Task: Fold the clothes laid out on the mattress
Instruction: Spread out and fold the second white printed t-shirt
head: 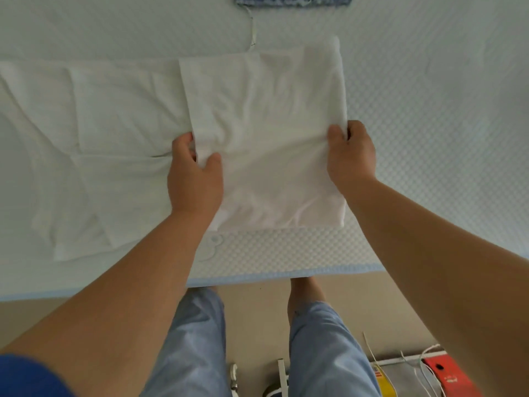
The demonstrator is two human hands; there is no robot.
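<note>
A white garment (pixel 257 116) lies across the white quilted mattress (pixel 429 110). Its right part is doubled over into a rectangular panel, while the left part (pixel 86 133) stays spread flat with a sleeve toward the near edge. My left hand (pixel 194 173) pinches the panel's left edge between thumb and fingers. My right hand (pixel 350 153) grips the panel's right edge, fingers curled over the cloth. The fabric between the two hands is wrinkled and slightly raised.
A blue plaid cloth (pixel 292 0) with a loose thread lies at the mattress's far edge. The mattress's near edge (pixel 257 277) has pale blue trim. Below it are my legs in light blue trousers (pixel 323 353), a beige floor, and red and yellow items (pixel 449 373) at lower right.
</note>
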